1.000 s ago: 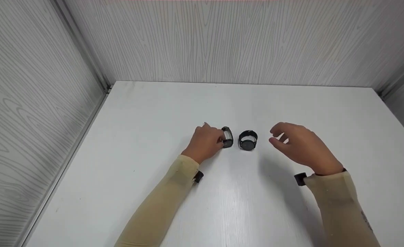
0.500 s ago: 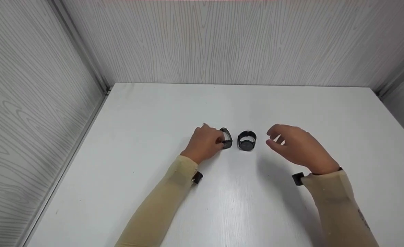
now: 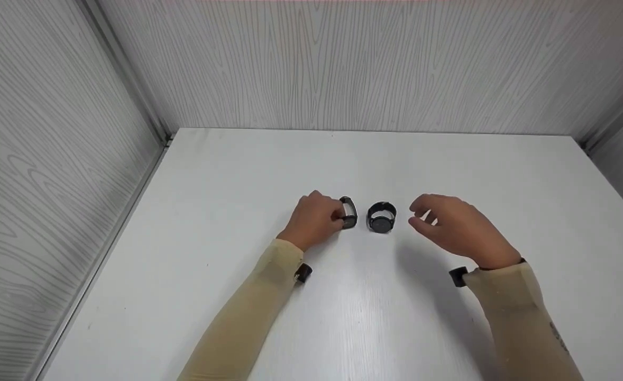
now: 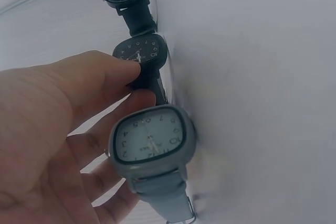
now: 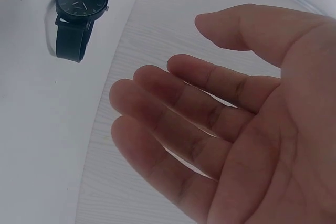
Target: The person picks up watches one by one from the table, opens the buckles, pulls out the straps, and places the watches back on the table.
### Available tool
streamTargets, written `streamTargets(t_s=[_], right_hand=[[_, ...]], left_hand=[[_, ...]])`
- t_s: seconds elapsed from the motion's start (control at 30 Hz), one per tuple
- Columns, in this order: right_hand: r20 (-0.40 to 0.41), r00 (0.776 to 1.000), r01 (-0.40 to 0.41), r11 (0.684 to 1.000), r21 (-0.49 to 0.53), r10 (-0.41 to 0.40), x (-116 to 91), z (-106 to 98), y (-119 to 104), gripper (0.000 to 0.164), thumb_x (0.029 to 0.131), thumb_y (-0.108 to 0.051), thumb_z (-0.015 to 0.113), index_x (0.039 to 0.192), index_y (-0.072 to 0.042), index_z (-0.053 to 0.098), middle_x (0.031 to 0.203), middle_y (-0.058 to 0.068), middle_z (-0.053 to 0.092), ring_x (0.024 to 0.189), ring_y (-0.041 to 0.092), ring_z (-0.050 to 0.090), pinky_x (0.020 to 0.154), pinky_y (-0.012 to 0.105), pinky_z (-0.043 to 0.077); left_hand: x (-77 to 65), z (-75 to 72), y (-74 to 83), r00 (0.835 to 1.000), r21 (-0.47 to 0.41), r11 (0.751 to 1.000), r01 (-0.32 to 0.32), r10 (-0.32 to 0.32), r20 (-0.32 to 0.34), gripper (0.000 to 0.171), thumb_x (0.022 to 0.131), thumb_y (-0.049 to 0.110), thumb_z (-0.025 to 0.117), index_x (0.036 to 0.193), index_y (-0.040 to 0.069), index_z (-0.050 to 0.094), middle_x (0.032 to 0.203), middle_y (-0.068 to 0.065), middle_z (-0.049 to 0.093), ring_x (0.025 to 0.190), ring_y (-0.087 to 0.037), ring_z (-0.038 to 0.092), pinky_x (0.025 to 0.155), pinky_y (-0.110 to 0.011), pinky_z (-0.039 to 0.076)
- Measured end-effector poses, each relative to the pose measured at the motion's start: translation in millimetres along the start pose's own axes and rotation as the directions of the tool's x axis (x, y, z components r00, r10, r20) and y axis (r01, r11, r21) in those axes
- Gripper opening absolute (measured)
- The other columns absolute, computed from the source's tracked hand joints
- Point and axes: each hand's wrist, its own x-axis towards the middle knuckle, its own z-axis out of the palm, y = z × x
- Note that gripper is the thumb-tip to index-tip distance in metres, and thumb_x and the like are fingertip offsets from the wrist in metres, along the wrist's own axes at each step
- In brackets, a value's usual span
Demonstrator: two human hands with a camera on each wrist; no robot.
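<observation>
Left hand (image 3: 314, 219) on the squarish black watch (image 4: 149, 51), right hand (image 3: 457, 227) loose

Reference point: round black watch (image 3: 381, 224), on the desk (image 3: 269, 159) between the two hands. Left hand, just left of it: thumb and forefinger pinch the squarish black watch, thumb tip at the edge of the dial. Other fingers bent, behind the grey watch (image 4: 152, 136); whether they touch it, cannot tell. Right hand, to the right of the round black watch and apart from it: fingers gently bent, thumb standing off from them, wide gap between.

Watches in a row. Squarish black watch just left of the round one, small gap in the head view. Grey watch farther left, past the squarish one; plain only from the left wrist. Pale face, dark numerals, grey strap. Round black watch: dark dial toward the person, strap looped behind.

Farther out: tan left sleeve (image 3: 250, 312) and tan right sleeve (image 3: 518, 317), both nearer the person than the round black watch. Small black device (image 3: 303, 273) at the left cuff, another black device (image 3: 458, 276) at the right. Grained back panel (image 3: 311, 69) beyond the round watch; left panel (image 3: 42, 159) well off to its left.
</observation>
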Motion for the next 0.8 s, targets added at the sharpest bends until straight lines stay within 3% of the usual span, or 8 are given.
streamTargets(t_s=[0.33,0.6,0.8], right_hand=[[-0.001,1.000,0.003,1.000,-0.009,-0.003,2.3,1.5,-0.2,0.022,0.101,-0.022,0.063,0.118,-0.011,0.070,0.109,0.003,0.073,0.095,0.022,0.069,0.083,0.046,0.055],[-0.002,1.000,0.000,1.000,-0.017,0.000,3.5,4.5,0.8,0.022,0.101,-0.022,0.064,0.118,-0.010,0.071,0.109,0.003,0.073,0.094,0.022,0.069,0.082,0.046,0.055],[-0.007,1.000,0.004,1.000,-0.014,-0.004,3.6,3.9,1.8,0.022,0.101,-0.022,0.064,0.117,-0.010,0.071,0.108,0.002,0.073,0.094,0.021,0.069,0.082,0.046,0.055]], left_hand=[[1.1,0.4,-2.6,1.000,0.011,1.000,-0.015,0.015,0.001,0.007,0.093,0.022,0.074,0.093,0.018,0.080,0.084,0.004,0.074,0.089,-0.021,0.061,0.093,-0.046,0.047],[1.6,-1.9,-1.5,1.000,0.012,1.000,0.010,-0.010,-0.001,0.008,0.093,0.026,0.076,0.095,0.020,0.081,0.086,0.006,0.074,0.093,-0.020,0.059,0.099,-0.047,0.043],[2.2,-4.7,1.7,0.999,0.002,0.999,0.034,-0.033,-0.012,0.009,0.095,0.025,0.075,0.098,0.020,0.081,0.091,0.006,0.075,0.098,-0.018,0.060,0.113,-0.048,0.034]])
